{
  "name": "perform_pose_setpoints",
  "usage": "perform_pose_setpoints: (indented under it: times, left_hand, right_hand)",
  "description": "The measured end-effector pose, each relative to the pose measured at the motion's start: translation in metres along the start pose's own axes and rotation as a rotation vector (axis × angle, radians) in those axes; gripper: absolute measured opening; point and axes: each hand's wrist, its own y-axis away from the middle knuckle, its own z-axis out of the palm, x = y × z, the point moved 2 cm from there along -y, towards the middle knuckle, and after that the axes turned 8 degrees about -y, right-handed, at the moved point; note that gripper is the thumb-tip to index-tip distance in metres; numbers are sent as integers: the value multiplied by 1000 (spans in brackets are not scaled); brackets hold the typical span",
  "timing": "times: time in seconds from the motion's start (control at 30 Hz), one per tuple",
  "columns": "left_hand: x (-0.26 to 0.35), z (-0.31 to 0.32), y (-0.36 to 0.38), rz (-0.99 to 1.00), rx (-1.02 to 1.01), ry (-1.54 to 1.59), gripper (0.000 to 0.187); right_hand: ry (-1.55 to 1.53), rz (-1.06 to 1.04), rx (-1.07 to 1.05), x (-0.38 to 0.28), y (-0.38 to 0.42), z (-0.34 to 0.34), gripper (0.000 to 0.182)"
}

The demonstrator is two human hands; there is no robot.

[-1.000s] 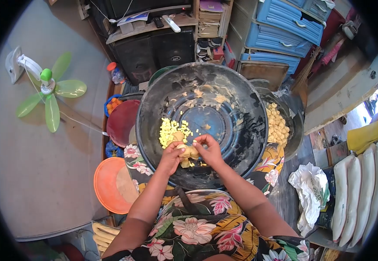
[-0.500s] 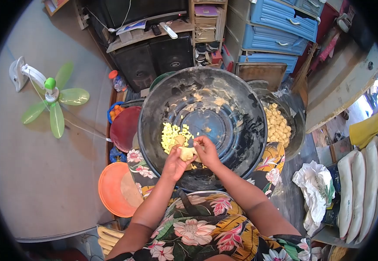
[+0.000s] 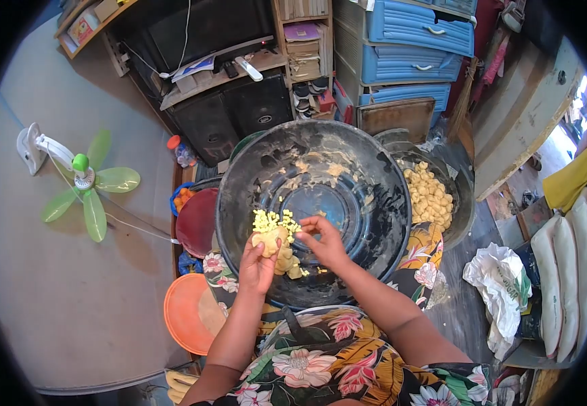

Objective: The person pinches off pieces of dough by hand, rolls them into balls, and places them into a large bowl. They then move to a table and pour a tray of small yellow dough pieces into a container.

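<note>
L hand (image 3: 257, 268) w/ dough (image 3: 266, 242) nr cubes (image 3: 265, 220) + lumps (image 3: 285, 262) in basin (image 3: 383, 196)

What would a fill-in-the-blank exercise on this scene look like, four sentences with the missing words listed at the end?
The hand that holds the lump of dough is the person's ____ one.
The small cut pieces inside the big black basin are ____ in colour.
The heap of dough pieces lies to the ____ of the big black basin.
The fan on the wall has blades that are ____ in colour.

Missing words: left; yellow; right; green.
</note>
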Motion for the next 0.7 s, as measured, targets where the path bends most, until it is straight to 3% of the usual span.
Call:
perform_pose_setpoints:
  times: [0.07,0.13,0.27,0.33,0.4,0.47,0.57,0.63,0.67,0.7]
  left_hand:
    - [-5,9,0,4,-16,27,27]
    - [-10,16,1,2,-35,55,28]
    - [-18,34,6,47,-12,-3,31]
    - [-18,42,10,59,-10,-58,33]
    - [-17,48,11,91,8,-65,37]
    - [-14,52,15,85,19,-81,37]
    - [-8,64,22,58,-83,-165,49]
    - [-3,75,27,122,-153,-433,64]
    - [-4,75,24,125,-146,-430,64]
    - [-3,74,17,142,-121,-453,68]
  right_hand:
    - [-76,-35,16,-21,2,15,20]
    - [64,-47,-55,-34,7,24,16]
    - [210,-298,5,-36,11,25,15]
    - [193,-205,-40,-38,14,24,19]
    - [273,-291,-138,-44,16,27,25]
    - [270,-201,-228,-40,15,23,30]
    - [265,-355,-378,-40,11,19,30]
    - [457,-464,-530,-54,14,19,24]
    - [454,-462,-537,-59,15,17,24]
    - [252,-279,-598,-62,16,14,22]
